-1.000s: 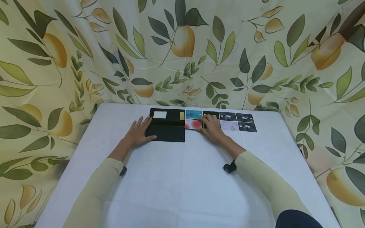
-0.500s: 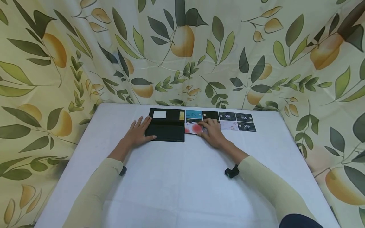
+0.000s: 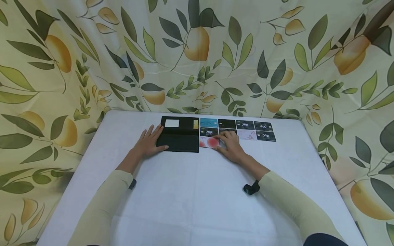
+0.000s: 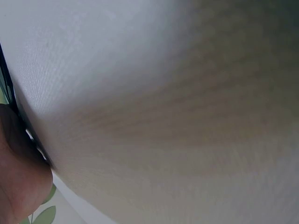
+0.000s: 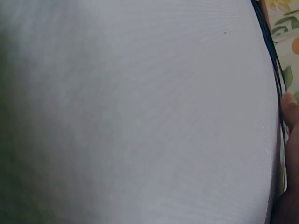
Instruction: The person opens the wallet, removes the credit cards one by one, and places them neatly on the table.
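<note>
A black card wallet (image 3: 181, 143) lies spread flat near the table's far edge, a white slip and a yellow piece showing in its upper half. My left hand (image 3: 145, 144) rests along its left side with straight fingers, the thumb on the lower half. To the wallet's right, my right hand (image 3: 233, 147) pinches the right edge of a white card with red circles (image 3: 207, 141) between thumb and fingers. That card lies just below a black Vip card (image 3: 209, 132). In the wrist views only part of the left hand (image 4: 23, 186) and right hand (image 5: 290, 144) shows.
Two rows of cards run right of the wallet, among them a blue card (image 3: 208, 122), a plain black card (image 3: 226, 123), a pale floral card (image 3: 247, 135) and several black Vip cards. A white cloth (image 3: 184, 198) covers the table. A fruit-patterned curtain (image 3: 197, 82) hangs behind.
My right hand has drawn the red-circled card down toward me, uncovering the black Vip card under the blue one. My left hand has stayed on the wallet.
</note>
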Demonstrator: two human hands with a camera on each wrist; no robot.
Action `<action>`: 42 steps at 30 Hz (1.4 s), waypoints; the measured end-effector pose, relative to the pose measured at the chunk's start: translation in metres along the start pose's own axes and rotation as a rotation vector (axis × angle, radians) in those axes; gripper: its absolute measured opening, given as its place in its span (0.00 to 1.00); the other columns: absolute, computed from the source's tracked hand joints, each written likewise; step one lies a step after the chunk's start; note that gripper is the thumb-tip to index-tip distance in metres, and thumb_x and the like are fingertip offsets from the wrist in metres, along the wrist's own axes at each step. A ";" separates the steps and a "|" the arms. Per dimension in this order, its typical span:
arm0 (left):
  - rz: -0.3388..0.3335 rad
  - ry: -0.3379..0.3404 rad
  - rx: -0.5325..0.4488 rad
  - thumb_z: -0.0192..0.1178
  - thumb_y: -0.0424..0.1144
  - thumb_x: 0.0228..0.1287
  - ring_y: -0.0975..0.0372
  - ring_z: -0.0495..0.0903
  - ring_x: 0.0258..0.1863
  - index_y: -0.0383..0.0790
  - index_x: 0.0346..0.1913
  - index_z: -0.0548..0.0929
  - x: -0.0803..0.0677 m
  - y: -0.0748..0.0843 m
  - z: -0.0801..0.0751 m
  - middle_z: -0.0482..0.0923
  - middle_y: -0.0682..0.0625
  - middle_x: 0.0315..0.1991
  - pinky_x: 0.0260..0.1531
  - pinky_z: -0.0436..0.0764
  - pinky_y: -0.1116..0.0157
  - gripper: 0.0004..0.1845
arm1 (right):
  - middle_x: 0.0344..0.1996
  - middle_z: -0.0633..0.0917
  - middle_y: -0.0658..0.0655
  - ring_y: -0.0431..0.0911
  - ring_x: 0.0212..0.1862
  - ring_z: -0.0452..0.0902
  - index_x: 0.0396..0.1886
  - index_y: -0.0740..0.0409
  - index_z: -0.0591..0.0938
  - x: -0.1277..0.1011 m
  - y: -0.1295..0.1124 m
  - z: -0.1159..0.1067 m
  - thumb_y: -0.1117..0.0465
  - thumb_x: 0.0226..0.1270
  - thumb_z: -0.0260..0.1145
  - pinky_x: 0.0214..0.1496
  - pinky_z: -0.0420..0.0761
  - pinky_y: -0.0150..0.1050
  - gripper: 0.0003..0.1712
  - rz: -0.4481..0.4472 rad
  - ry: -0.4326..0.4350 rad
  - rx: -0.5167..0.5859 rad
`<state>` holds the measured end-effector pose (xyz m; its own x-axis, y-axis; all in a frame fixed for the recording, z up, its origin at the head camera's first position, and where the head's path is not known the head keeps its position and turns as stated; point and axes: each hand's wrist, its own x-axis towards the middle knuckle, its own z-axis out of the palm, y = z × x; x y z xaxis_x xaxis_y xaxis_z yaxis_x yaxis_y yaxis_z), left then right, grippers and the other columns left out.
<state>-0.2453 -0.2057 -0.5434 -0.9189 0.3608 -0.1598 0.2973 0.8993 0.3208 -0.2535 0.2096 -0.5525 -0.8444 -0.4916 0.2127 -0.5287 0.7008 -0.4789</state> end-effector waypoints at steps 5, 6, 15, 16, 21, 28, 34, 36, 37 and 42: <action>-0.007 -0.003 0.015 0.53 0.70 0.73 0.45 0.30 0.84 0.40 0.86 0.42 -0.001 0.002 -0.002 0.36 0.44 0.87 0.78 0.31 0.42 0.55 | 0.60 0.77 0.63 0.59 0.59 0.62 0.66 0.56 0.84 -0.002 -0.001 -0.002 0.53 0.68 0.77 0.61 0.60 0.58 0.29 -0.007 0.000 -0.003; -0.007 -0.003 0.013 0.53 0.70 0.73 0.44 0.30 0.84 0.40 0.86 0.42 0.000 0.002 -0.002 0.36 0.44 0.87 0.78 0.31 0.42 0.55 | 0.60 0.77 0.63 0.59 0.59 0.62 0.66 0.56 0.84 -0.002 -0.001 -0.002 0.52 0.68 0.77 0.60 0.60 0.58 0.29 -0.007 -0.001 -0.005; -0.003 0.001 0.009 0.53 0.70 0.73 0.44 0.31 0.84 0.40 0.86 0.42 -0.002 0.005 -0.004 0.37 0.43 0.86 0.78 0.32 0.42 0.55 | 0.59 0.77 0.63 0.59 0.58 0.63 0.65 0.56 0.84 -0.005 0.000 0.000 0.51 0.67 0.77 0.58 0.61 0.57 0.29 -0.028 0.025 -0.022; -0.005 0.000 0.010 0.53 0.70 0.73 0.44 0.31 0.84 0.40 0.86 0.42 -0.003 0.005 -0.004 0.37 0.43 0.86 0.78 0.32 0.42 0.55 | 0.59 0.77 0.63 0.59 0.58 0.63 0.65 0.56 0.84 -0.005 0.001 0.000 0.51 0.67 0.77 0.58 0.61 0.57 0.29 -0.028 0.026 -0.025; -0.008 -0.003 0.001 0.53 0.69 0.73 0.43 0.31 0.84 0.39 0.86 0.43 -0.004 0.007 -0.005 0.37 0.43 0.86 0.78 0.31 0.42 0.55 | 0.59 0.77 0.62 0.59 0.57 0.63 0.64 0.56 0.85 -0.005 0.003 0.003 0.50 0.67 0.77 0.57 0.61 0.56 0.29 -0.026 0.039 -0.028; -0.009 -0.002 0.001 0.53 0.69 0.73 0.43 0.32 0.84 0.38 0.86 0.43 -0.005 0.006 -0.005 0.37 0.42 0.86 0.78 0.32 0.41 0.55 | 0.58 0.77 0.62 0.59 0.56 0.63 0.64 0.55 0.86 -0.005 0.004 0.005 0.48 0.67 0.76 0.57 0.61 0.56 0.29 -0.031 0.054 -0.019; -0.002 -0.009 -0.005 0.51 0.70 0.72 0.43 0.31 0.84 0.39 0.86 0.43 -0.003 0.006 -0.006 0.36 0.42 0.86 0.78 0.31 0.42 0.55 | 0.59 0.76 0.63 0.59 0.57 0.62 0.64 0.55 0.86 -0.006 0.003 0.005 0.49 0.67 0.76 0.56 0.61 0.56 0.29 -0.016 0.059 -0.016; 0.001 -0.003 0.009 0.51 0.70 0.73 0.43 0.31 0.84 0.39 0.86 0.43 -0.002 0.006 -0.006 0.37 0.42 0.86 0.78 0.31 0.42 0.55 | 0.58 0.77 0.62 0.58 0.56 0.62 0.64 0.54 0.86 -0.005 0.003 0.005 0.49 0.68 0.76 0.56 0.60 0.56 0.28 -0.010 0.063 -0.018; 0.002 0.000 0.009 0.52 0.70 0.73 0.43 0.31 0.84 0.38 0.86 0.43 -0.002 0.006 -0.007 0.37 0.42 0.86 0.78 0.31 0.41 0.55 | 0.58 0.77 0.62 0.58 0.56 0.62 0.64 0.54 0.86 -0.005 0.003 0.005 0.49 0.68 0.76 0.56 0.60 0.56 0.28 -0.007 0.063 -0.018; -0.007 -0.007 0.024 0.52 0.69 0.73 0.43 0.31 0.84 0.39 0.86 0.42 -0.003 0.006 -0.006 0.36 0.42 0.86 0.78 0.31 0.42 0.54 | 0.59 0.77 0.62 0.58 0.56 0.62 0.65 0.53 0.86 -0.004 0.003 0.005 0.49 0.68 0.75 0.56 0.61 0.55 0.28 0.008 0.049 -0.026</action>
<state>-0.2421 -0.2031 -0.5358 -0.9190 0.3563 -0.1686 0.2972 0.9073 0.2976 -0.2510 0.2112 -0.5592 -0.8515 -0.4605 0.2507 -0.5234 0.7182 -0.4586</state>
